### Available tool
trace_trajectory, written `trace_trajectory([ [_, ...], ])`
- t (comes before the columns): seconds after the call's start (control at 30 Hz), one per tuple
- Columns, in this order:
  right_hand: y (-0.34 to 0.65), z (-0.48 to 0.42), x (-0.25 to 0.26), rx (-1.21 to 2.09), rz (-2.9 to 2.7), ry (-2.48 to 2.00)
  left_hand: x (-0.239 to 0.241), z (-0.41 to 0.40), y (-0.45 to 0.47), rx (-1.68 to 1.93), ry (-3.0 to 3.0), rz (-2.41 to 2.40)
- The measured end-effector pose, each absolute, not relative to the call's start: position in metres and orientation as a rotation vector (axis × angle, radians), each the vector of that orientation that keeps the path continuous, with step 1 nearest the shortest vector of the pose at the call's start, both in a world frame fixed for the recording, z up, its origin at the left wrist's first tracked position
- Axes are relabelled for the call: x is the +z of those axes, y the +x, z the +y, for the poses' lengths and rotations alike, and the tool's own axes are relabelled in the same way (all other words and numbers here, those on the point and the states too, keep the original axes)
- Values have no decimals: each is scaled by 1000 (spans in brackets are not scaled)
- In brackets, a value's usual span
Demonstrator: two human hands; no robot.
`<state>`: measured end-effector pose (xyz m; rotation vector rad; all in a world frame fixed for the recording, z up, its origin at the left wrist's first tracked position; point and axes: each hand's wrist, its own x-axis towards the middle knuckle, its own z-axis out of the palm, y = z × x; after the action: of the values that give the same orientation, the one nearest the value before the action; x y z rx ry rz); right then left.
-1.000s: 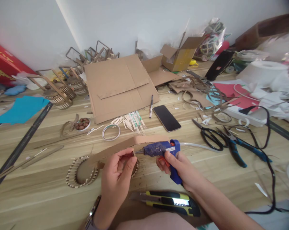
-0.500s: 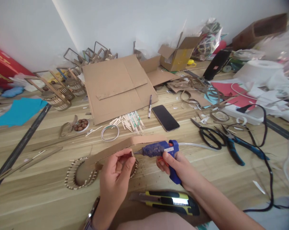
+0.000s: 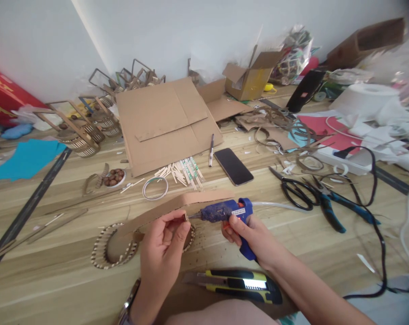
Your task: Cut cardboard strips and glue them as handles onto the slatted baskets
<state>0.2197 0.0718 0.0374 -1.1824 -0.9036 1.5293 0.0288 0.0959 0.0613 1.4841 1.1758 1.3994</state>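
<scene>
My left hand [image 3: 165, 246] pinches a small cardboard stick piece [image 3: 184, 217] between thumb and fingers, above the wooden floor. My right hand [image 3: 250, 232] grips a blue hot glue gun [image 3: 230, 212], finger on its orange trigger, with the nozzle touching the small piece. Just behind them lies a long bent cardboard strip [image 3: 177, 204]. Under my left hand sits an oval cardboard base ringed with short sticks [image 3: 106, 246].
A yellow-black utility knife [image 3: 238, 285] lies close in front. Scissors [image 3: 297, 192], blue pliers [image 3: 340, 207], a phone [image 3: 233, 166], a pen [image 3: 211, 150], a pile of sticks [image 3: 182, 171], flat cardboard [image 3: 167, 122], a tape ring [image 3: 155, 187] and black cables [image 3: 377, 216] surround me.
The view shifted slightly; both hands stay together with the glue gun nozzle at the small piece.
</scene>
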Motion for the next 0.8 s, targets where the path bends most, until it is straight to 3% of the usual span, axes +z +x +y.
trace_trajectory([
  [0.8, 223, 65, 40, 1524, -882, -1131, 64, 97, 29, 1370, 1533, 1235],
])
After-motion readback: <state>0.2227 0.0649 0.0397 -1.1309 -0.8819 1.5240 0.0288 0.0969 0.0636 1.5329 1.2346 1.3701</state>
